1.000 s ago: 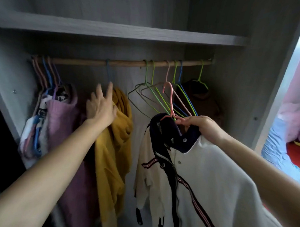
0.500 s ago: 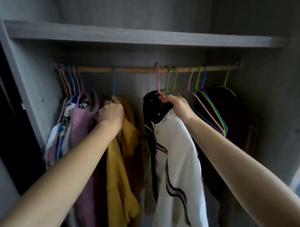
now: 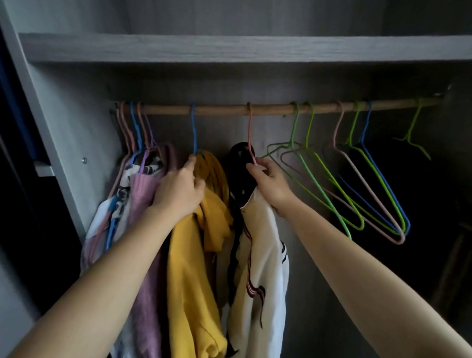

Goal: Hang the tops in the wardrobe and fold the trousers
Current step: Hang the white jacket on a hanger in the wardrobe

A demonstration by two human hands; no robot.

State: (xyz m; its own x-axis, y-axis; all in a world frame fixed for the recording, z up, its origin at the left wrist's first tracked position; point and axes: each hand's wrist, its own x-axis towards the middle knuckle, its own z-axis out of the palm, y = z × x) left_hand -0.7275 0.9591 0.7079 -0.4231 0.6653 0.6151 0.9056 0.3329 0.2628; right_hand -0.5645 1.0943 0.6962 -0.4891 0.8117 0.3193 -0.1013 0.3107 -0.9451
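A white top with a dark collar and striped trim hangs on a pink hanger, whose hook sits over the wooden rail. My right hand grips the hanger's neck at the collar. To its left hangs a yellow top on a blue hanger. My left hand grips the yellow top's shoulder just below that hanger's hook. A pink knitted top and a patterned garment hang at the far left.
Several empty green, pink and blue hangers hang on the rail to the right of my right hand. A grey shelf runs above the rail. The wardrobe's left side panel stands close to the leftmost clothes. The right side is dark.
The white top went from held below the rail to hanging on it, left of the empty hangers. My left hand closed on the yellow top's shoulder. The view moved closer in.
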